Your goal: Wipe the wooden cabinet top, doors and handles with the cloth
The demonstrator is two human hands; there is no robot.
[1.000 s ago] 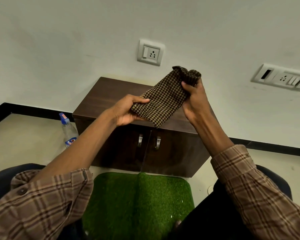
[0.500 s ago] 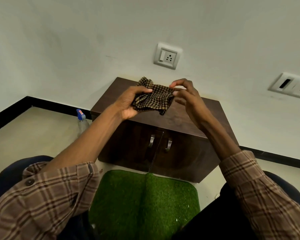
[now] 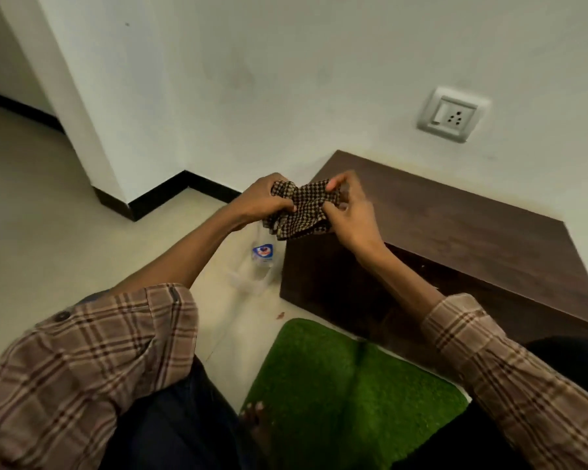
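Note:
A brown checked cloth [image 3: 301, 212] is bunched between both hands in the air, over the left front corner of the dark wooden cabinet [image 3: 455, 215]. My left hand [image 3: 263, 200] grips its left end in a fist. My right hand [image 3: 348, 212] pinches its right end between thumb and fingers. The cabinet stands against the white wall at the right; its top shows, its front lies in shadow, and my right arm hides the handles.
A clear plastic bottle [image 3: 262, 257] with a blue and red label stands on the floor left of the cabinet. A green grass-like mat [image 3: 347, 385] lies in front of it, between my knees. A wall socket [image 3: 450, 114] sits above the cabinet.
The view has swung left, so the cabinet now lies at the right. Both hands have crumpled the cloth into a smaller bunch and brought it toward the cabinet's left corner.

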